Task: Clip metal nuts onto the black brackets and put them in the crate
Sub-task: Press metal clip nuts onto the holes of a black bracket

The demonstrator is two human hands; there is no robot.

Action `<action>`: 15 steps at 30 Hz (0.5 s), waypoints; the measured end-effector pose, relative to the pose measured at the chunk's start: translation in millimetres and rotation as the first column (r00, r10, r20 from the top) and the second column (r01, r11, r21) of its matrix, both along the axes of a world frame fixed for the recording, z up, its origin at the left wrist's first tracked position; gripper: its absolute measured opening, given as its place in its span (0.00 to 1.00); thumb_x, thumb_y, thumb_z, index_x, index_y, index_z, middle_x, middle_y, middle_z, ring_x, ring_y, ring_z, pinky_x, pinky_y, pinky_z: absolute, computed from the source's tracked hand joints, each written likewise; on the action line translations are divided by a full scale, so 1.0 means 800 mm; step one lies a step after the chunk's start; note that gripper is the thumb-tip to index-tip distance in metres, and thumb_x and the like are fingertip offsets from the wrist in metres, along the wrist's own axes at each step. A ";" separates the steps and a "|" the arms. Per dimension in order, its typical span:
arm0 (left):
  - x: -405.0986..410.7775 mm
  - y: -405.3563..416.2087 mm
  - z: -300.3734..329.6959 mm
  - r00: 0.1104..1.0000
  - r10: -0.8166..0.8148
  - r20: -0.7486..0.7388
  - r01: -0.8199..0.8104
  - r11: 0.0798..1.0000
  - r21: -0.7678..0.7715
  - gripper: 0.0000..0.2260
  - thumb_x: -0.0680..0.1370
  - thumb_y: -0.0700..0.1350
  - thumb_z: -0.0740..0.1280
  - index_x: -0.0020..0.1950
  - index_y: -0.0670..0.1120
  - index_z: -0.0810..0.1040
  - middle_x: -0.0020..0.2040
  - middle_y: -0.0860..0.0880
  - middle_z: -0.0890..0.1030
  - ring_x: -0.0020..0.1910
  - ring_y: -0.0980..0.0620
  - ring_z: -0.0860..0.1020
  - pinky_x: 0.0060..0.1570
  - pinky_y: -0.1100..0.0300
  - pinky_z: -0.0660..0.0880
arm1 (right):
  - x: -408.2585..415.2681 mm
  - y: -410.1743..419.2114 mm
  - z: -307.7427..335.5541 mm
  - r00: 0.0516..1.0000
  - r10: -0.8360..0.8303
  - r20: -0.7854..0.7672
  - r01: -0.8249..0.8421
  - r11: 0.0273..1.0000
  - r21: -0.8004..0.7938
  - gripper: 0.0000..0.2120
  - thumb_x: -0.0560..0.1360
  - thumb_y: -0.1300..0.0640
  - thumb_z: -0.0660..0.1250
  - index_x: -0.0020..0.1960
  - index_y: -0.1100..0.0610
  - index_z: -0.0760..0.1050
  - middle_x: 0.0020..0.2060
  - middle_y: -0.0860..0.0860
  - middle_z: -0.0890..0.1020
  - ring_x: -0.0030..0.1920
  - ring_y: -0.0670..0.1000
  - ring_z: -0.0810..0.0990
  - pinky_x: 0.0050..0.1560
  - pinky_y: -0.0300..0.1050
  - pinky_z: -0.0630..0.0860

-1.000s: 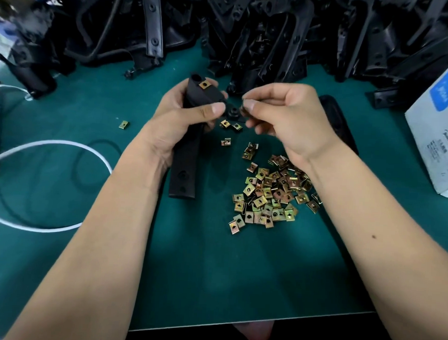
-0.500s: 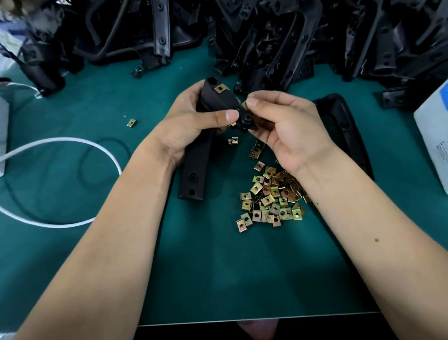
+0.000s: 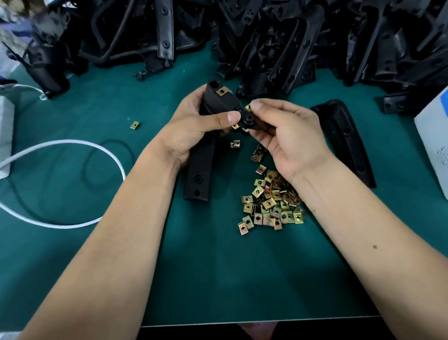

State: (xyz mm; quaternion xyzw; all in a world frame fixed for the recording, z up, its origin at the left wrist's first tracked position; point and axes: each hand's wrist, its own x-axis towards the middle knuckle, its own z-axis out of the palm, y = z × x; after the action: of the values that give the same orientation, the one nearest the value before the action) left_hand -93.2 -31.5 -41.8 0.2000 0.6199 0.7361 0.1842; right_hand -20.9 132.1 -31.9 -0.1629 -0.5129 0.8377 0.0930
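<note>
Black bracket [image 3: 202,153] held above the green mat [image 3: 213,272] in my left hand [image 3: 194,127], fingers wrapped round its upper half, thumb across the front. One metal nut [image 3: 221,92] sits clipped at its top end. My right hand [image 3: 288,136] pinches another nut [image 3: 248,108] against the bracket's side tab. Loose nut pile [image 3: 270,200] lies just below my right wrist.

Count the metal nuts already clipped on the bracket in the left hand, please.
1 fully seated: a nut at the bracket's top end. The right hand pinches a second nut at the side tab, not clearly seated. The left hand may hide others.
</note>
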 end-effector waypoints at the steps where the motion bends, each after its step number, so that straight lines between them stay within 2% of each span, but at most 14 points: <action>1: 0.000 0.001 0.000 1.000 -0.010 -0.005 0.010 1.000 -0.004 0.13 0.71 0.36 0.75 0.51 0.44 0.76 0.41 0.51 0.83 0.38 0.54 0.81 0.42 0.61 0.79 | 0.000 0.000 0.000 1.000 0.004 0.003 -0.004 1.000 0.003 0.02 0.75 0.68 0.74 0.45 0.62 0.84 0.40 0.56 0.87 0.39 0.50 0.86 0.38 0.40 0.81; 6: 0.002 0.003 0.001 0.999 -0.045 -0.015 0.045 0.999 -0.015 0.13 0.72 0.34 0.75 0.51 0.44 0.75 0.40 0.54 0.84 0.39 0.56 0.82 0.42 0.63 0.79 | 0.001 0.000 0.002 1.000 0.001 0.025 -0.002 1.000 0.027 0.03 0.75 0.67 0.74 0.44 0.61 0.84 0.39 0.55 0.87 0.38 0.49 0.85 0.37 0.40 0.80; 11: 0.003 0.008 -0.001 1.000 0.008 -0.023 -0.008 1.000 -0.008 0.15 0.70 0.34 0.77 0.49 0.45 0.76 0.39 0.54 0.84 0.39 0.56 0.82 0.42 0.62 0.79 | -0.001 0.004 0.002 0.999 0.019 0.047 -0.022 0.998 0.053 0.00 0.75 0.67 0.74 0.46 0.64 0.83 0.40 0.56 0.86 0.39 0.50 0.85 0.37 0.41 0.80; 15: 0.002 0.009 -0.004 0.999 0.013 -0.033 -0.014 1.000 -0.011 0.14 0.71 0.34 0.77 0.51 0.45 0.76 0.41 0.53 0.85 0.41 0.55 0.83 0.44 0.61 0.79 | -0.001 0.002 0.000 1.000 0.009 -0.010 -0.008 0.994 0.112 0.05 0.78 0.65 0.72 0.43 0.62 0.82 0.39 0.55 0.84 0.39 0.50 0.84 0.37 0.42 0.80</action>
State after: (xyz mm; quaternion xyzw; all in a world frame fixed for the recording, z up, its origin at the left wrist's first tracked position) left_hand -92.0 -24.0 -45.3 0.2069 0.6282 0.7306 0.1700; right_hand -21.6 133.4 -31.8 -0.1506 -0.5591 0.8090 0.1013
